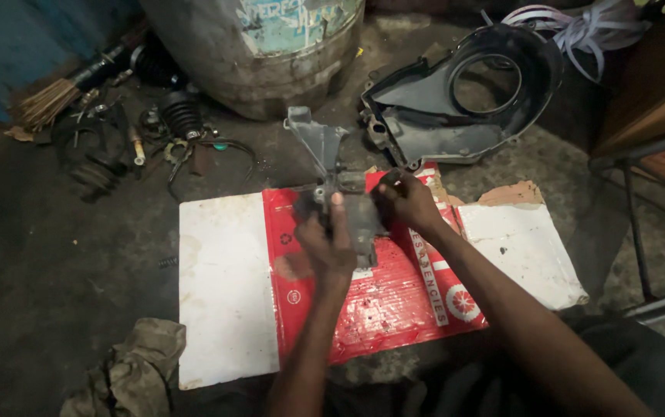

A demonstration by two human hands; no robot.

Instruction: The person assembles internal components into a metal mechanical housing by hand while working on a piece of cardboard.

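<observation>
Rag: a crumpled cloth [128,371] lies on the floor, nearer than the left hand and well to its left.
Left hand: the left hand [326,245] is closed around the grey metal bracket [340,185], gripping its lower body.
Right hand: the right hand [406,199] has its fingers pinched together at the bracket's right side; what they pinch is too small to tell.
Progress: by the look of it, work on the bracket is mid-way, with both hands engaged.
Cardboard: flattened red and white cardboard [224,293] lies under the hands, with bare sheet left and right.
Beyond: a black housing [456,100] and a drum [270,62] crowd the far side; loose parts [155,139] lie far left.
</observation>
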